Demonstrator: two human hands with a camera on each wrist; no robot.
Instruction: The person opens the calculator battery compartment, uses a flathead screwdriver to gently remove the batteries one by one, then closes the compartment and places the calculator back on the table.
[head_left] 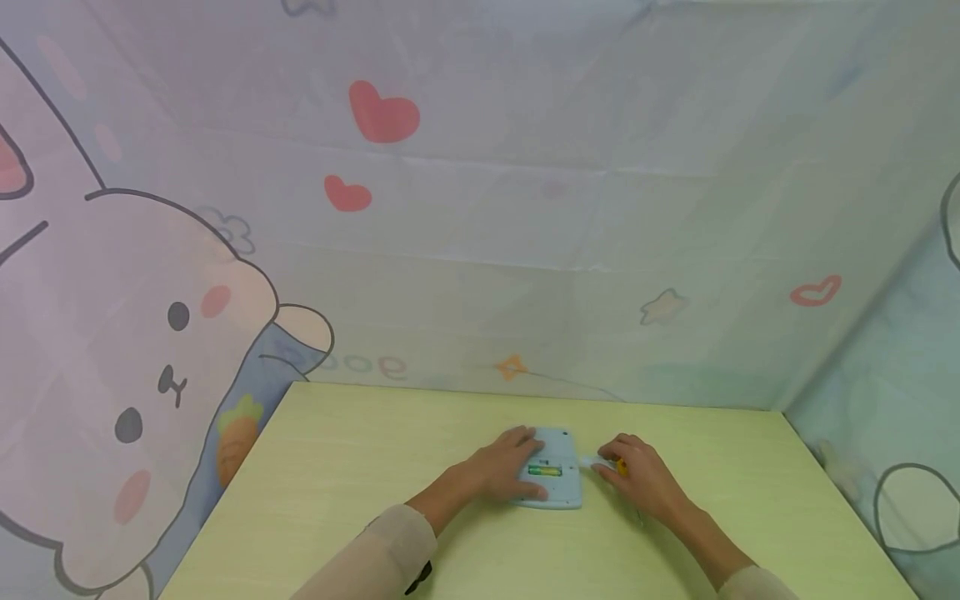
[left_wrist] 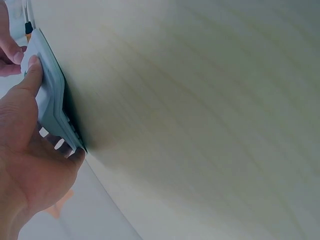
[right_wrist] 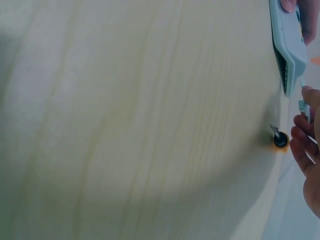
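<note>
A light blue calculator [head_left: 558, 492] lies face down on the table, its battery compartment uncovered with a green battery [head_left: 545, 471] inside. My left hand [head_left: 504, 468] holds it across its left part, thumb at the near side and fingers toward the far edge. Just right of the calculator, my right hand [head_left: 641, 475] pinches a small light blue battery cover [right_wrist: 303, 107] between thumb and fingers. A screwdriver [right_wrist: 280, 140] with an orange and black handle lies beneath that hand, partly hidden by it in the head view.
The pale wooden table [head_left: 360, 450] reaches back to a printed cloth wall [head_left: 480, 275] with hearts and a large cartoon rabbit [head_left: 150, 333]. Another cloth side [head_left: 900, 450] stands along the right.
</note>
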